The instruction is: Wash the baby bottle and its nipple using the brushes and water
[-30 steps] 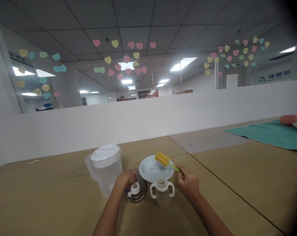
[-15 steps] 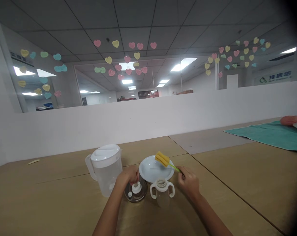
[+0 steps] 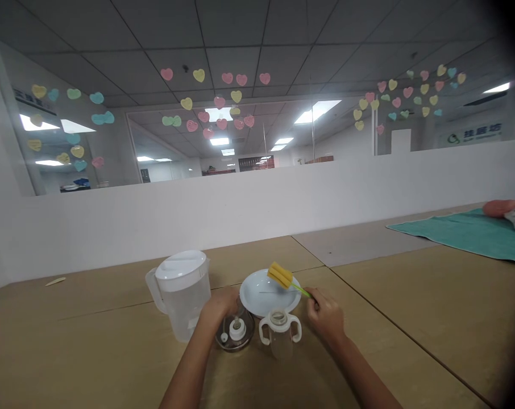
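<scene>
In my right hand [image 3: 328,318] is a bottle brush [image 3: 280,275] with a yellow sponge head and a green handle. Its head hangs over a white bowl [image 3: 251,304]. My left hand [image 3: 224,302] is closed above the far side of a round metal tray [image 3: 229,345]; whatever its fingers hold is hidden. On that tray sit a white bottle collar with a teat [image 3: 237,329] and a small white piece [image 3: 224,337]. Between my hands, in front of the bowl, a clear baby bottle [image 3: 280,341] with two white handles stands upright without its top.
A translucent lidded pitcher [image 3: 183,301] stands just left of my left hand. At the far right a teal towel [image 3: 466,230] lies on the table with a coral-coloured item [image 3: 500,208] on it. A white wall [image 3: 240,204] with windows closes off the back.
My left hand shifts slightly back over the tray, and the white collar ends up a little to the right, more in view. The right hand and bottle brush stay nearly still.
</scene>
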Available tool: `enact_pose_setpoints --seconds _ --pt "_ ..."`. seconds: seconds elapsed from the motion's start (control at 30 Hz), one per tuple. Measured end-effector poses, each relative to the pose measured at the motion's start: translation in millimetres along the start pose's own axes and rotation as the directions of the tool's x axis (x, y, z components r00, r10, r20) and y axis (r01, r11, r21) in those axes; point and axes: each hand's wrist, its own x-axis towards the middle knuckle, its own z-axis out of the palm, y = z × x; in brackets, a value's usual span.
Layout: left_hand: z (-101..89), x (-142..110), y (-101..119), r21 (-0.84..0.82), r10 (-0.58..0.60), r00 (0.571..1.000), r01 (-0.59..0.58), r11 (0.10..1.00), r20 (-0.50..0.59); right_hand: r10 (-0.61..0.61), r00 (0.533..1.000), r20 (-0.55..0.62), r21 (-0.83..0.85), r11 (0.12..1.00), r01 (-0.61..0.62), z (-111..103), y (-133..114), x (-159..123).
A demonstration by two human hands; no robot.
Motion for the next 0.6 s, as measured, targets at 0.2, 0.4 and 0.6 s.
enact_pose_setpoints --seconds 0.2,0.4,0.6 --pt "-8.7 -37.5 44.8 -0.017 0.368 0.929 -0.369 0.929 -0.049 0.066 0.995 -0.070 0.022 0.998 -0.064 -1.1 -2.9 1.7" --pt "21.6 -29.4 74.7 0.109 0.400 0.916 -0.395 0.912 -0.033 0.163 0.978 -0.132 0.082 0.985 -0.153 -2.3 -1.1 3.1" --pt "23.0 -21.3 70.6 0.056 0.461 0.887 -0.462 0.885 0.032 0.156 0.974 -0.162 0.147 0.980 -0.133 -0.5 -3.3 4.6"
